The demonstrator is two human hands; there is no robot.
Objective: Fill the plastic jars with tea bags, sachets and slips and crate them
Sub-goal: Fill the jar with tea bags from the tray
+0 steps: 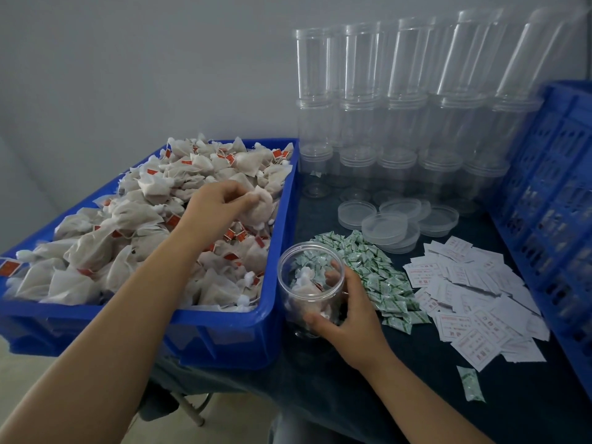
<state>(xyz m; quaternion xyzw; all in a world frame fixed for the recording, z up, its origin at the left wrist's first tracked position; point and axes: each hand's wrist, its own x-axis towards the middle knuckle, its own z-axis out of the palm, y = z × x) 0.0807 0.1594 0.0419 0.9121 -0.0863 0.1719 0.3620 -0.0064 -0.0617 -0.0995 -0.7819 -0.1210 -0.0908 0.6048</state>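
On the slips [474, 302], red print looks too blurred to read.

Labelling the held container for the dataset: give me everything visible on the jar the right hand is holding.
The jar is a clear, round plastic container with a wide open mouth and no lid. It stands on the dark table, close beside the blue tray of tea bags, tilted slightly toward the camera. A few pale tea bags lie inside, well short of full. The right hand grips its side, thumb low on the front wall, fingers curled round the far side. Green sachets lie just behind it.
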